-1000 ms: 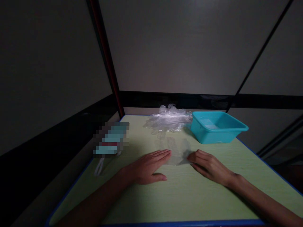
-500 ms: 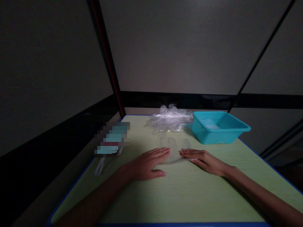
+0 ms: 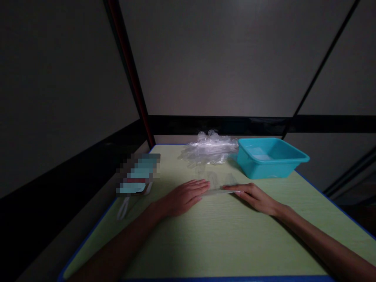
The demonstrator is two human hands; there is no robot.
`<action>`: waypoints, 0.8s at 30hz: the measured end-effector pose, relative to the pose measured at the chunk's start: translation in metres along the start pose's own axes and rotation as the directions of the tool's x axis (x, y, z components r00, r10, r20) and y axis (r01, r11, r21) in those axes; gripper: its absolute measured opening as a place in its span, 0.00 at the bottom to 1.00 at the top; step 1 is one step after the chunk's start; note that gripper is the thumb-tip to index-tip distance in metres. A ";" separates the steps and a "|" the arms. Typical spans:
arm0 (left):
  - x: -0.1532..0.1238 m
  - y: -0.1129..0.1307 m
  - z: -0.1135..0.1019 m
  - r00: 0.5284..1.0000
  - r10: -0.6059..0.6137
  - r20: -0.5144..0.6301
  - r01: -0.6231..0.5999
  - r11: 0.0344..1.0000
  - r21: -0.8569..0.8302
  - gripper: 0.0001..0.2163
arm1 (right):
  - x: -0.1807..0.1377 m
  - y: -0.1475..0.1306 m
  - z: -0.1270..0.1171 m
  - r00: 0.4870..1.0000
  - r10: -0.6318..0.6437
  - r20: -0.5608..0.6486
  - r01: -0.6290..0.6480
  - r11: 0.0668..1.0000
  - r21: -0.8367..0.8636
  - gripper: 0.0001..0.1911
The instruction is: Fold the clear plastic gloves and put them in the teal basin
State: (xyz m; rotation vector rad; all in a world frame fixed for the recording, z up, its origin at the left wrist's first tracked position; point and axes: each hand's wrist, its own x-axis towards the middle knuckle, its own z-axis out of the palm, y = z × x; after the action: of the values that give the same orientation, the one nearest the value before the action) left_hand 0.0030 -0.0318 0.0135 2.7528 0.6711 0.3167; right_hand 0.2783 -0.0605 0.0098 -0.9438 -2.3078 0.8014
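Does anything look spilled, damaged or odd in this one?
Only the item at the left edge of the table stands out: pixelation hides its details. No spill shows, and the turquoise basin sits upright. The clear film in the right hand is too faint to check for tears.

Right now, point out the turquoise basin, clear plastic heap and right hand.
Turquoise basin (image 3: 270,169), head view: front outer wall.
Clear plastic heap (image 3: 209,152), head view: its middle.
Right hand (image 3: 261,199), head view: back of hand.

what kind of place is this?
Probably an indoor work corner, maybe a booth: panelled walls meet behind a blue-edged table, which bears a turquoise basin and a pile of clear plastic. Can't tell home from workshop.
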 end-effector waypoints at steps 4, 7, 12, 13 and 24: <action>0.002 -0.001 -0.001 0.999 0.013 -0.035 -0.015 0.998 -0.068 0.18 | -0.001 -0.004 0.001 1.000 -0.005 -0.027 0.005 1.000 -0.028 0.17; 0.004 0.004 -0.006 0.997 -0.011 -0.072 0.000 0.989 -0.149 0.18 | -0.002 -0.008 0.000 0.996 -0.010 -0.085 0.005 0.998 -0.057 0.17; 0.003 0.021 -0.023 0.994 -0.063 -0.091 0.037 0.964 -0.264 0.17 | -0.003 -0.023 -0.005 0.983 -0.008 -0.182 -0.006 0.997 -0.076 0.17; 0.002 0.024 -0.027 0.993 -0.061 -0.106 0.030 0.962 -0.271 0.17 | -0.002 -0.027 -0.006 0.982 -0.012 -0.189 -0.002 0.997 -0.074 0.17; -0.012 0.058 -0.066 0.962 -0.235 -0.137 0.180 0.928 -0.327 0.14 | -0.009 -0.075 -0.023 0.969 -0.028 -0.246 0.030 1.000 0.005 0.13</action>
State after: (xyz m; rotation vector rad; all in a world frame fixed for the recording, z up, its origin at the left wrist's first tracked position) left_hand -0.0014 -0.0723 0.0921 2.3475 0.8680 0.5671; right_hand 0.2660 -0.1031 0.0752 -0.9463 -2.0967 0.6419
